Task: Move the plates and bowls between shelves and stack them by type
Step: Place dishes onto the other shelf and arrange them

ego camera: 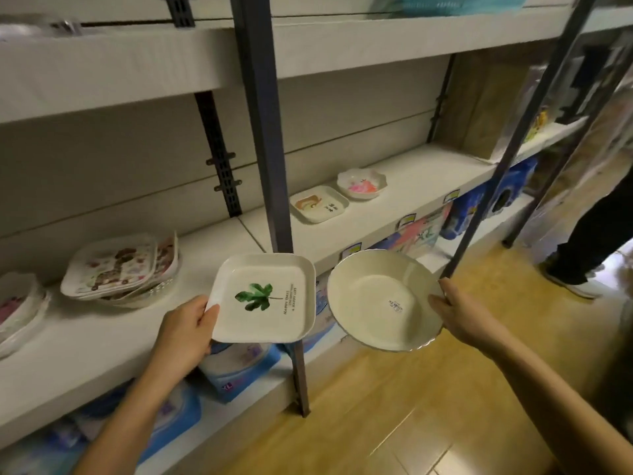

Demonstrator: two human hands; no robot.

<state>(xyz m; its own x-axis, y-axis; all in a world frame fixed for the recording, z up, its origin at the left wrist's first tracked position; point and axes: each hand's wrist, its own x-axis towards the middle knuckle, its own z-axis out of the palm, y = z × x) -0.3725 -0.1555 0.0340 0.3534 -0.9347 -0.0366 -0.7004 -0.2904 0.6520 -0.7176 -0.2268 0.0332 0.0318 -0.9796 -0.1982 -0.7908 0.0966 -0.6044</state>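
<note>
My left hand (186, 332) grips the left edge of a square white plate with a green leaf print (263, 298), held just in front of the white shelf (102, 347). My right hand (459, 311) pinches the right rim of a round cream bowl with a scalloped edge and a price sticker (380, 299), held over the floor. On the shelf's left sits a stack of floral square plates (116, 269), with another floral stack (17, 303) at the far left. Farther right on the shelf lie a small square dish (318, 209) and a small scalloped bowl with a pink print (361, 183).
A dark metal upright post (270, 166) stands in front of the shelf between the two hands; a second post (507, 159) leans at the right. Blue packaged goods (236, 371) fill the lower shelf. A person's legs (589, 241) stand at the right on the wood floor.
</note>
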